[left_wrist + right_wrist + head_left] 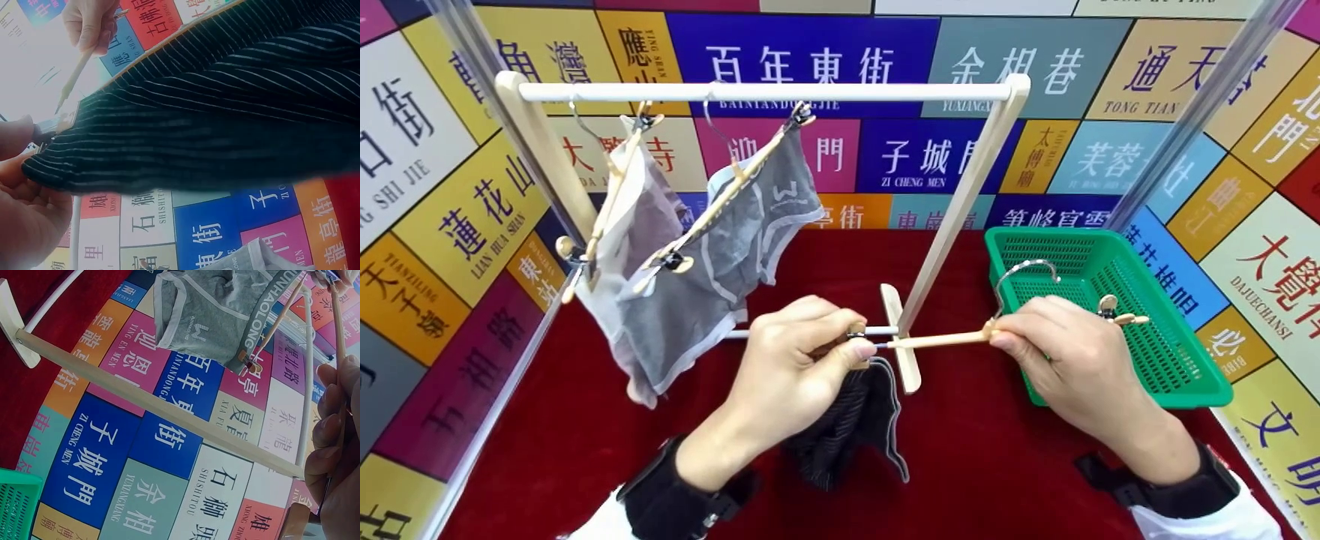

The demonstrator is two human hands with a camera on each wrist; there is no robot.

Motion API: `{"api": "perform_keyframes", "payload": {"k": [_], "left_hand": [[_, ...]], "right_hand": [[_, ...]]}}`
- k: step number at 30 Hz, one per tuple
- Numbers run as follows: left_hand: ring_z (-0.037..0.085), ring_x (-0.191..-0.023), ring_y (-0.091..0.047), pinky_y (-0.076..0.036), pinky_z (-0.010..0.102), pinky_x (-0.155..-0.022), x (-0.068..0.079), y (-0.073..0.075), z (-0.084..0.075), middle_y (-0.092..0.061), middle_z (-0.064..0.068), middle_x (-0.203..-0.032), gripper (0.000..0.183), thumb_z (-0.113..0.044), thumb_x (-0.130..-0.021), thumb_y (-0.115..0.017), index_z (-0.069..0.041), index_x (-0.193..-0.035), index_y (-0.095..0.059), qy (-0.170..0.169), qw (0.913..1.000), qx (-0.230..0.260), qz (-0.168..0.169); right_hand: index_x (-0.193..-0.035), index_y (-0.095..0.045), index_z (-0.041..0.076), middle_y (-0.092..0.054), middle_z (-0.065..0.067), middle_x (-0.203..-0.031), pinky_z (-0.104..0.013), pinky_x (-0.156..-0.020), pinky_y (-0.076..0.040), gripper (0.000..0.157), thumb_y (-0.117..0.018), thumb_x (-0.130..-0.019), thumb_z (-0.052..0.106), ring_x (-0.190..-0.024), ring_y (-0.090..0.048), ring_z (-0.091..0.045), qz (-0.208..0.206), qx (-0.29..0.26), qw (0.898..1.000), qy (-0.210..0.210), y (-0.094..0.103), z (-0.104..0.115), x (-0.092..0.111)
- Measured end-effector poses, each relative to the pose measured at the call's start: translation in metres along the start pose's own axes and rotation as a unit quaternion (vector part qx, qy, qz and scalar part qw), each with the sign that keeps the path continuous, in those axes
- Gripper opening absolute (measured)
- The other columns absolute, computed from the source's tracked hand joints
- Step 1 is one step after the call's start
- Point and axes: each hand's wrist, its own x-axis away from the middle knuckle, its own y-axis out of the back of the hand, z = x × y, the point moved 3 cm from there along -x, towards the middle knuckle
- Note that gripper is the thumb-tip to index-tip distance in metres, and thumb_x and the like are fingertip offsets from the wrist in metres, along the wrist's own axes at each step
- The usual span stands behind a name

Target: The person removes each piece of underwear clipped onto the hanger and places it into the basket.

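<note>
My left hand (795,360) pinches the clip (856,330) at the left end of a wooden clip hanger (941,340). Black underpants with thin pale stripes (847,427) hang below that hand; in the left wrist view their striped cloth (214,124) spreads out from the clip. My right hand (1072,352) grips the hanger around its middle, beside the base of the metal hook (1027,264). Past the right hand sticks out the hanger's other clip (1110,307), with no cloth seen in it. Fingers of the right hand (337,433) curl round the wooden bar in the right wrist view.
A wooden rack with a white top rail (855,91) stands ahead. On its left part hang grey underpants (757,217) and a paler pair (634,195), each clipped to a hanger. A green basket (1215,382) sits at right on the dark red cloth (960,465).
</note>
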Motion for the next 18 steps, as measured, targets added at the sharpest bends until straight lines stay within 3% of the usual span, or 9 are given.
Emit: {"api": "perform_keyframes", "payload": {"k": [8, 12, 18], "left_hand": [[0.011, -0.073, -0.065, -0.054, 0.02, -0.061, -0.0011, 0.0004, -0.0029, -0.069, 0.003, -0.082, 0.01, 0.001, -0.084, -0.084, -0.001, -0.092, -0.078, -0.004, 1.0, 0.002, 0.003], [0.01, -0.067, -0.057, -0.049, 0.024, -0.055, 0.0006, 0.0002, -0.0043, -0.066, 0.002, -0.08, 0.014, -0.002, -0.084, -0.085, -0.001, -0.096, -0.078, 0.018, 0.9997, 0.016, 0.009], [0.01, -0.071, -0.063, -0.053, 0.024, -0.059, 0.0042, -0.0021, -0.0063, -0.072, -0.001, -0.084, 0.018, -0.003, -0.084, -0.085, -0.002, -0.101, -0.077, 0.05, 0.9967, 0.063, 0.009]], "right_hand": [[-0.092, -0.076, 0.006, -0.067, 0.001, -0.079, -0.027, -0.065, -0.043, 0.037, -0.058, -0.107, 0.035, -0.07, -0.056, -0.014, 0.0, -0.004, 1.0, -0.001, 0.0026, 0.0005, -0.0013], [-0.092, -0.076, 0.005, -0.067, 0.0, -0.079, -0.026, -0.067, -0.043, 0.037, -0.058, -0.107, 0.035, -0.071, -0.056, -0.015, -0.004, -0.014, 1.0, -0.004, 0.0042, 0.0001, -0.0016], [-0.091, -0.075, 0.004, -0.067, -0.001, -0.079, -0.025, -0.071, -0.043, 0.038, -0.059, -0.107, 0.035, -0.073, -0.056, -0.017, -0.01, -0.026, 1.0, -0.007, 0.0043, -0.0011, -0.002]]}}
